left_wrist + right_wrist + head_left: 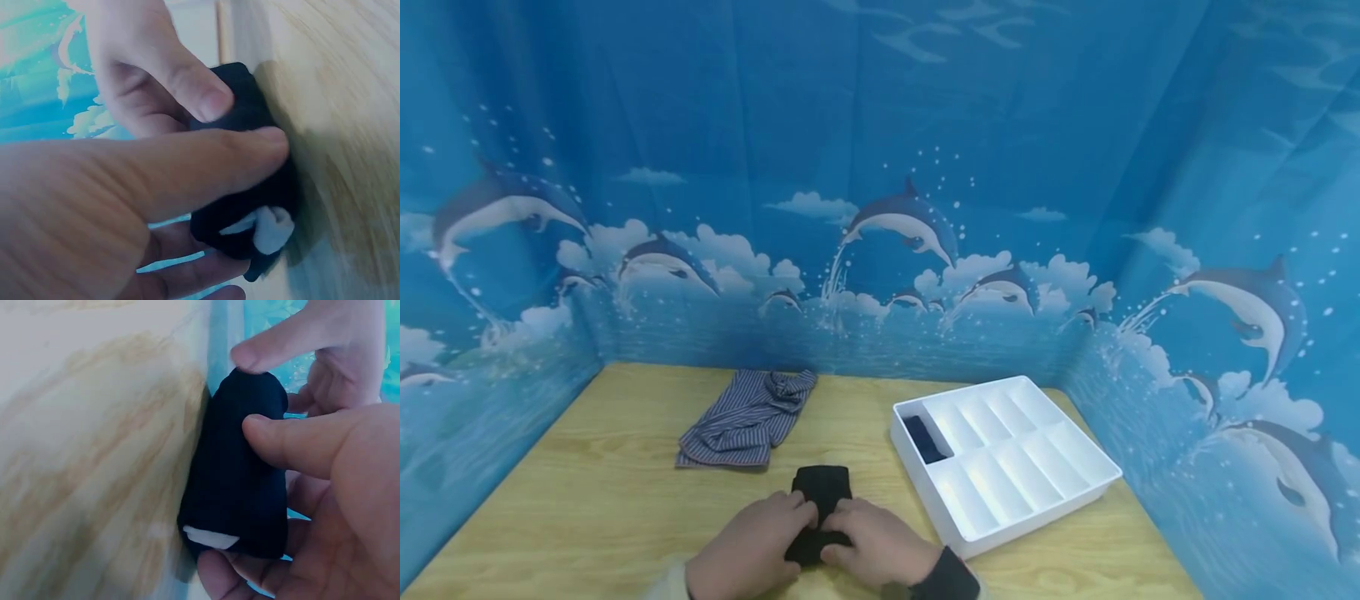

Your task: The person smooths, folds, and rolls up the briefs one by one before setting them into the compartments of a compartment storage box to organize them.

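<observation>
Both hands grasp one black folded cloth, thumbs on its upper face and fingers curled around its sides and underneath. The left hand (pixel 752 542) has hold of the side farther from the white box (pixel 917 492), the right hand (pixel 880 542) the side nearer to it. The two thumbs lie close to each other across the black folded cloth (pixel 822 487), which forms a compact, thick bundle. In both wrist views a pale patch (pixel 212 538) shows at an end of the bundle, among the dark folds. The bundle is to the left of the white box, apart from it, about level with the box's near part; whether it rests on the table or is held just above it is hard to tell.

A pale sleeve (pixel 672 582) shows at the left wrist, and a black band (pixel 946 577) circles the right wrist, just beside the box's near corner. The box is divided into two rows of five compartments, and a dark folded piece (pixel 922 439) lies in its far left one. A striped cloth (pixel 748 421), loosely crumpled, lies well to the left of the box, level with its far half. The wood-grained table (pixel 587 500) extends under the box, and behind the box rises a blue backdrop (pixel 775 125) printed with dolphins (pixel 906 218) and clouds.
</observation>
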Available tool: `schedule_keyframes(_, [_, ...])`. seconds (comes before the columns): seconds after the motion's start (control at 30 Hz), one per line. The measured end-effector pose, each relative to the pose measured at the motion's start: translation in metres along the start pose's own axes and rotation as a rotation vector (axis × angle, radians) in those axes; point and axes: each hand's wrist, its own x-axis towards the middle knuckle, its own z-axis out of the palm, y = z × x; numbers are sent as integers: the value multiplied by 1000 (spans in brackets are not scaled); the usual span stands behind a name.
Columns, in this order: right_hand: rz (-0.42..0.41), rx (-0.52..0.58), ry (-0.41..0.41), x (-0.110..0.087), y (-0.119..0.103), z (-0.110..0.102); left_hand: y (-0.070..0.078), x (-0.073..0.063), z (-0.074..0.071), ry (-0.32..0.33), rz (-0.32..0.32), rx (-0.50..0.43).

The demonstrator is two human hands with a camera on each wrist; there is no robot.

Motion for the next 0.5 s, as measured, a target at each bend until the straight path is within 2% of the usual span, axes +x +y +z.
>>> schedule_keyframes(0.13, [3, -35, 23, 1, -3, -1, -2, 3, 3, -17, -33, -7])
schedule_keyframes(0.33, [-96, -266, 133, 5, -9, -1, -11, 0, 6, 7, -5, -105])
schedule_keyframes(0.4, [-122, -317, 140, 5, -9, 0, -12, -1, 7, -3, -4, -145])
schedule_keyframes(0.5, [-131, -334, 137, 6, -9, 1, -11, 0, 5, -27, -13, -176])
